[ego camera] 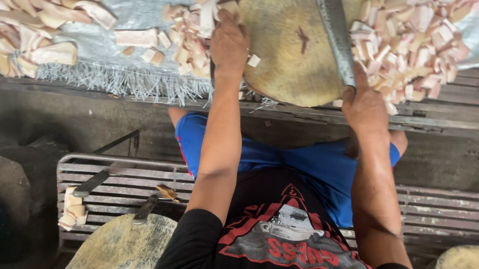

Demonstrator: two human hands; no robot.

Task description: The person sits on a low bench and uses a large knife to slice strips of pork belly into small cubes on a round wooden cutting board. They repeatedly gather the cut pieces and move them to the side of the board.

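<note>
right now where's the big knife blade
In the head view, the long grey metal knife blade lies across the right part of the round wooden chopping block, gripped by the right hand, beside the pile of pale cut cubes.

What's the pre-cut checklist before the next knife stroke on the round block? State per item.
1. Right hand closed on the handle of the long knife: ok.
2. Knife blade lying across the round wooden chopping block: ok.
3. Left hand apart from the blade, at the block's left edge: ok.
4. Piece positioned under the blade for cutting: not ok, the block's middle is bare.
5. Left hand reaching into the pale cut pieces beside the block; whether it grips one: cannot tell.
6. Diced pile to the right crowds the block's rim: not ok.
</note>
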